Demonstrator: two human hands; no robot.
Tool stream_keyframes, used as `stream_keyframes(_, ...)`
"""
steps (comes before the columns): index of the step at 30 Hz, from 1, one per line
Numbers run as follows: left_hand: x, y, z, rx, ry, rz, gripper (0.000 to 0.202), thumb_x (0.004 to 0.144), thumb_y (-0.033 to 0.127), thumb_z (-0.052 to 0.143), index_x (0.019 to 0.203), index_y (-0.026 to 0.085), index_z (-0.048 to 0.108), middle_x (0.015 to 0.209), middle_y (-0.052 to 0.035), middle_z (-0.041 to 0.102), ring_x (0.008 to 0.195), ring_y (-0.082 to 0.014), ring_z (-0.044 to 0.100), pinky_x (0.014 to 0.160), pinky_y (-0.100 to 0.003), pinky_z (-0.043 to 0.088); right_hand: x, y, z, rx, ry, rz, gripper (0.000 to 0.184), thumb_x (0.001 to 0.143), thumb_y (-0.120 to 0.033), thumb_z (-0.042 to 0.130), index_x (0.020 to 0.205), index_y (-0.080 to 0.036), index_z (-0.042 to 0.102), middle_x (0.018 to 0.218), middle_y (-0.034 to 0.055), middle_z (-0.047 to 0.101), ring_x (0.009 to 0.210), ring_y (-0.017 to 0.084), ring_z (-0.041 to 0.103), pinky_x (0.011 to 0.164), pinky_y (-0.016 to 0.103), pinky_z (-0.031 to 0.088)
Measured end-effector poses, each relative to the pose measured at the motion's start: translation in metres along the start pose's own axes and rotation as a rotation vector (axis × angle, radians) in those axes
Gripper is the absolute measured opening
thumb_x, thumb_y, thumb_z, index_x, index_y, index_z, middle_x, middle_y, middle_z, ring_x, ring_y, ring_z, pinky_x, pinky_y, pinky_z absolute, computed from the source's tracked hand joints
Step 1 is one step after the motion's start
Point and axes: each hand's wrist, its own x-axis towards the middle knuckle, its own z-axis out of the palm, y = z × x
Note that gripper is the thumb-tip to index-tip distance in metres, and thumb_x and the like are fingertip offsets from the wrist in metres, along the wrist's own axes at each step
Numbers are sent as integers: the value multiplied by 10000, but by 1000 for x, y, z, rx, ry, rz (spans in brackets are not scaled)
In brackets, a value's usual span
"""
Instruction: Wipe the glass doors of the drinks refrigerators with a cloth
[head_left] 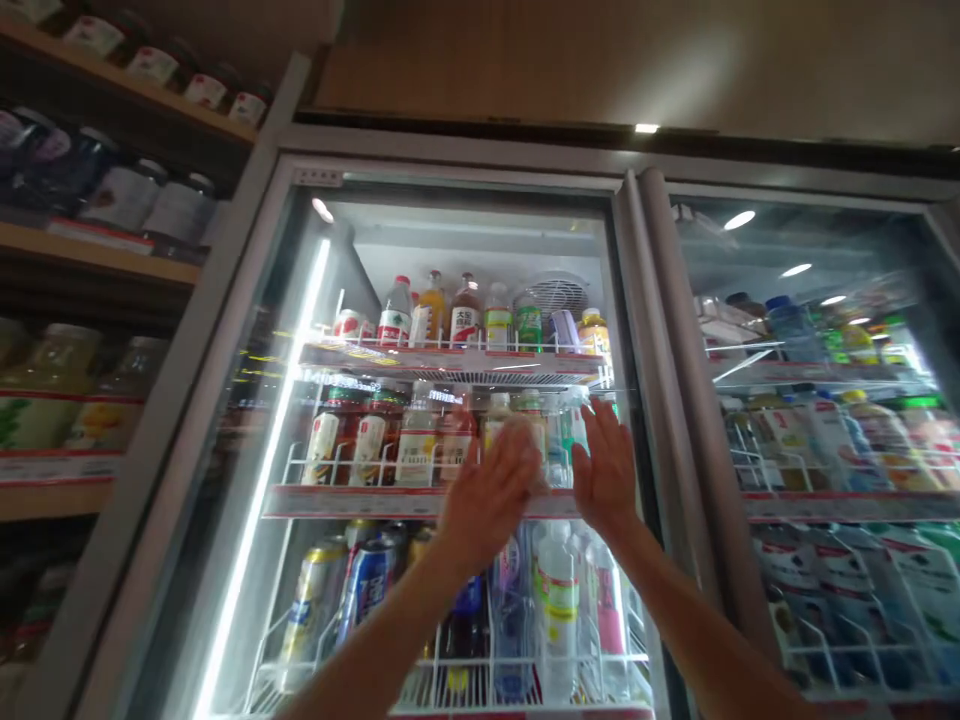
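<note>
My left hand [491, 485] is raised against the glass door [450, 225] of a drinks fridge, its fingers smeared by motion. A pale, crumpled cloth [534, 450] seems to be pressed under it, mostly hidden by the fingers. To its right, my right hand [606, 470] lies flat at the glass with fingers stretched up and thumb apart, holding nothing. Behind the glass, bottles [416, 445] on the middle shelf are partly covered by both hands.
A vertical metal door frame [667, 380] stands right of my hands, with a second glass door [817, 250] beyond it. Inside are wire-fronted shelves [420, 503] of bottles and cans. Wooden shelves [90, 255] with jars stand on the left. A wooden panel [570, 70] runs above.
</note>
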Motion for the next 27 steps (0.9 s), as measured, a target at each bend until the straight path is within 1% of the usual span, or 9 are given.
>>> stream_keyframes(4,-9,-37,-10,113,173,-469,567,890,316,408,1411,174,239,1476,-142,255,1382,-276,174,1089,-507,220,0,-3,-2,-56,-76,-60,508,908,-331,333,1398,-202,297,1449,106,336,1376,249,209,1082,522,227)
stream_keyframes(9,-16,-5,-8,-21,-13,-74,490,886,320,406,1366,253,335,1472,-42,299,1385,-213,184,1117,-425,198,1,1,-5,-86,-96,-92,465,900,-310,362,1356,-219,371,1428,85,378,1368,229,238,1089,493,227)
stream_keyframes(11,-25,-19,-13,4,-38,-83,472,895,325,386,1361,271,337,1456,-32,334,1379,-196,205,1125,-429,160,1,2,-5,-81,-80,-109,451,901,-302,356,1341,-212,391,1407,89,408,1359,222,260,1089,485,235)
stream_keyframes(15,-42,-83,-28,134,99,-604,532,895,379,380,1381,176,309,1465,-137,291,1368,-290,221,1077,-513,218,-1,-1,-3,-101,-74,-103,454,900,-306,361,1339,-195,393,1404,98,411,1355,235,270,1090,491,236)
stream_keyframes(17,-43,-88,-28,134,161,-744,558,891,394,379,1372,118,321,1468,-182,260,1368,-337,194,1052,-540,248,-2,-3,-3,-120,-63,-84,463,896,-306,374,1342,-187,389,1407,105,407,1354,246,271,1090,496,235)
stream_keyframes(19,-42,-73,-25,109,167,-652,545,899,372,365,1381,126,306,1480,-167,238,1380,-315,168,1063,-515,250,-4,-5,-3,-126,-42,-78,464,895,-295,377,1347,-193,383,1405,103,410,1350,246,281,1089,491,240)
stream_keyframes(21,-47,-62,-23,61,30,-342,517,902,338,368,1397,217,277,1482,-84,272,1381,-250,195,1092,-471,232,-5,-5,-2,-128,-31,-84,460,894,-288,381,1346,-203,388,1404,99,412,1343,243,297,1086,481,251)
stream_keyframes(23,-59,-76,-29,74,-21,-273,506,904,320,369,1396,261,269,1464,-52,318,1368,-231,240,1094,-478,228,-6,-4,-1,-137,-30,-84,455,890,-287,392,1336,-198,401,1402,103,415,1339,247,304,1081,478,258)
stream_keyframes(27,-81,-139,-48,197,157,-741,518,902,375,357,1371,156,331,1437,-175,331,1334,-342,284,1016,-586,284,-7,-4,1,-156,-31,-68,477,888,-293,401,1352,-188,378,1410,112,401,1348,256,283,1083,489,244)
